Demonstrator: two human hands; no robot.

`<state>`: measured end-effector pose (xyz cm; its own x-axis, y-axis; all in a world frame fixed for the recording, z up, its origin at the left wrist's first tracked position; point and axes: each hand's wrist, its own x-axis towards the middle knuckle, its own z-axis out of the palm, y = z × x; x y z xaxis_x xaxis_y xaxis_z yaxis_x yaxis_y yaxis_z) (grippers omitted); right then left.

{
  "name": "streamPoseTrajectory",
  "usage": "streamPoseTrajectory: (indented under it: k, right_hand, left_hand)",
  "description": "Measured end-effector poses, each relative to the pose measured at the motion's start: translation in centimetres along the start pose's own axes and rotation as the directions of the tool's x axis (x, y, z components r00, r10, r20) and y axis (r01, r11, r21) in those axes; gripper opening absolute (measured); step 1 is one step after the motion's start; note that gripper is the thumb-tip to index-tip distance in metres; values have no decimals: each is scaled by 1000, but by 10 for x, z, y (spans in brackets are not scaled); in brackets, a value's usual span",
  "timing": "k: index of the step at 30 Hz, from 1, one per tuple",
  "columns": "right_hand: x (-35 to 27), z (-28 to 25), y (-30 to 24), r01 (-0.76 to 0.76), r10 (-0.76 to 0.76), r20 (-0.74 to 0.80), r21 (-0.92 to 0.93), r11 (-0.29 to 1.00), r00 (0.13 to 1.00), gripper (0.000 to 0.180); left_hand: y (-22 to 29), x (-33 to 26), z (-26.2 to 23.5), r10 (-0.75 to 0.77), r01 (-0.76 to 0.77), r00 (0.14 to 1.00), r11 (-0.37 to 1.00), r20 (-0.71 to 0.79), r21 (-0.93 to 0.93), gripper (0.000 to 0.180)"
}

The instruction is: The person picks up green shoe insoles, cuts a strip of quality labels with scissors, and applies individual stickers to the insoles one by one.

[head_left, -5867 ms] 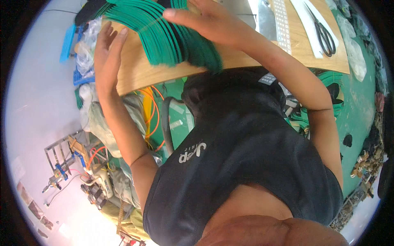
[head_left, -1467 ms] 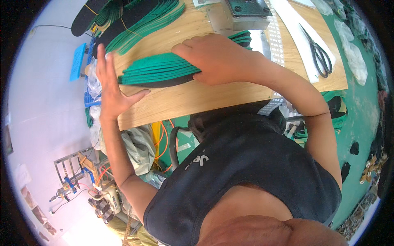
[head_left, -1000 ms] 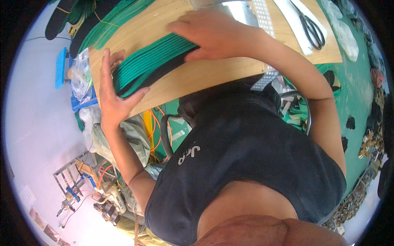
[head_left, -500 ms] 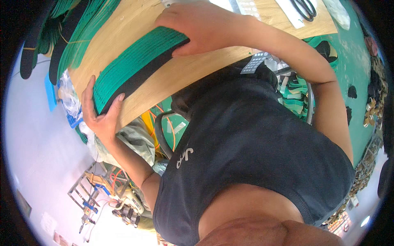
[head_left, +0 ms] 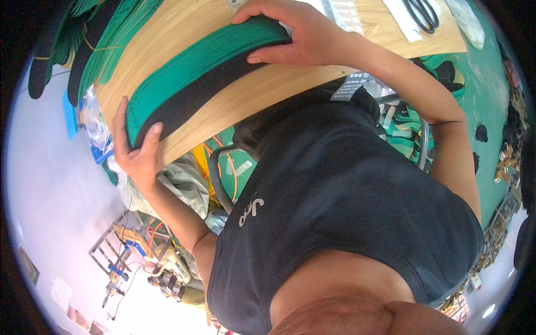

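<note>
A long stack of insoles (head_left: pixel 192 78), with green layered edges and a black face towards me, lies across the wooden table between my hands. Around its left end curl the fingers and thumb of my left hand (head_left: pixel 137 159). My right hand (head_left: pixel 315 36) grips the opposite end, fingers over the far side and thumb on the near black face. The stack bows slightly along its length. Parts of both ends are hidden by my hands.
More green and black insoles (head_left: pixel 120 39) are bundled at the far left of the wooden table (head_left: pixel 223 114). Black scissor-like handles (head_left: pixel 422 14) rest on a white sheet at far right. Below the table's right side, insoles (head_left: pixel 410 125) fill a container near a metal tube (head_left: pixel 425 139).
My right hand has shifted right, and its end of the stack with it. More of the black face now shows, and the layers look pressed closer together. My left hand stays at its end.
</note>
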<state>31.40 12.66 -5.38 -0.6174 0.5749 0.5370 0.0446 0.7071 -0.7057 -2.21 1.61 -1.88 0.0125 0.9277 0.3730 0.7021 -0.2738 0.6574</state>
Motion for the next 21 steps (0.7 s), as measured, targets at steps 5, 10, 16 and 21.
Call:
streamPoseTrajectory:
  k: [5, 10, 16, 21]
  right_hand:
    - [-3, -46, -36, -504, 498, 78, 103, 858, 864, 37]
    - [-27, -64, -34, -543, 543, -36, -114, 832, 839, 58]
    - [-55, -89, -28, -348, 380, 88, -252, 903, 921, 82]
    - [-61, -78, -11, -163, 186, 63, -264, 951, 981, 79]
  left_hand:
    - [16, 25, 16, -97, 117, 992, 957, 85, -264, 56]
    - [6, 38, 57, -202, 264, 958, 898, 204, -352, 62]
    - [-3, 25, 57, -160, 304, 934, 826, 321, -475, 123]
    - [3, 30, 62, -138, 256, 948, 869, 288, -424, 124]
